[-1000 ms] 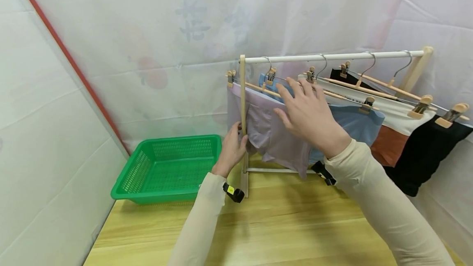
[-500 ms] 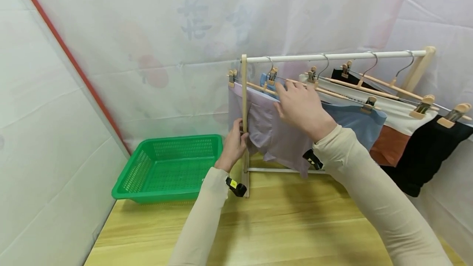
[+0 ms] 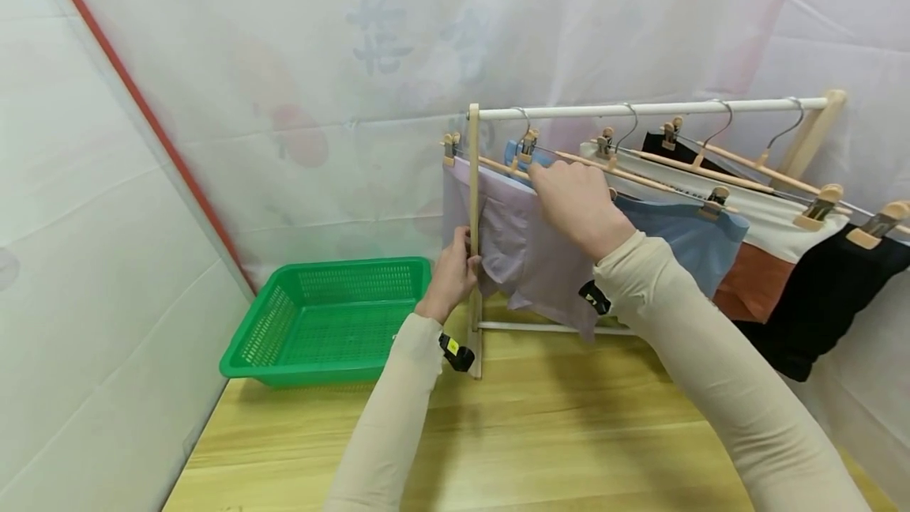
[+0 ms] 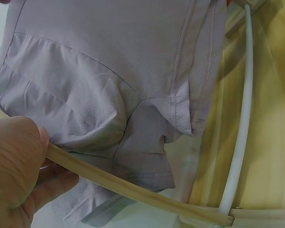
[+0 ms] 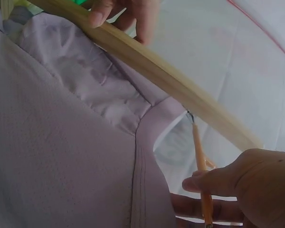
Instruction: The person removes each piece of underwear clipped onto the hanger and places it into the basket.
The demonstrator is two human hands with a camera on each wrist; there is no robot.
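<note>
The left hand [image 3: 449,276] has thumb and fingers wrapped round the wooden end post [image 3: 475,196], probably to steady the garment rack [image 3: 569,112], while the right hand [image 3: 577,200] pinches the clip hanger [image 5: 198,147] firmly by its bar. The lavender boxer briefs [image 3: 543,247] hang from that hanger beside the post, clipped at the top, apparently to spread the fabric.

creased lilac shorts [image 3: 543,247] hang by the waistband from a tan clip hanger [image 3: 501,167], legs drooping toward six o'clock. the hanger runs from ten to four o'clock, one clip biting the waistband's ten o'clock corner. a pale wooden post [image 3: 474,188] stands upright before the shorts' nine o'clock side.
</note>
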